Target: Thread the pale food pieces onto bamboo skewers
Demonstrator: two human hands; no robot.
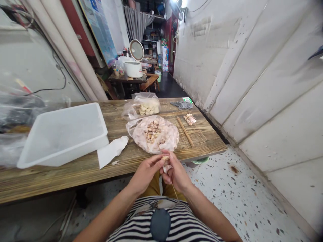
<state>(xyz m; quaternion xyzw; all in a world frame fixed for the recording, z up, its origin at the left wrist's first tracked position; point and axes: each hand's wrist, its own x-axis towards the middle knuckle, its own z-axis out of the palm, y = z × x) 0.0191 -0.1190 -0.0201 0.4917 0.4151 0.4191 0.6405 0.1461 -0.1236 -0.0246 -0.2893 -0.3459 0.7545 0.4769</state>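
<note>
My left hand [149, 169] and my right hand [178, 173] meet just in front of the table edge. A pale garlic clove [165, 158] is pinched between them, with whitish papery bits below it. A thin wooden skewer [173, 189] slants through my right hand's grip, one end pointing at the table, the other at my shirt. Whether the clove is on the skewer, I cannot tell. Beyond my hands lies an open plastic bag [170, 139] of unpeeled garlic cloves [152, 130]. To its right rests a bundle of skewers [185, 131], with several loose ones beside it.
Behind the garlic stands a clear bag of pale pieces [149, 108]. Pinkish-white pieces [189, 119] lie in a row near a crumpled grey plastic bag [183, 105]. A white tub [65, 134] and a paper tissue [112, 151] are at left. A wall [227, 67] rises at right.
</note>
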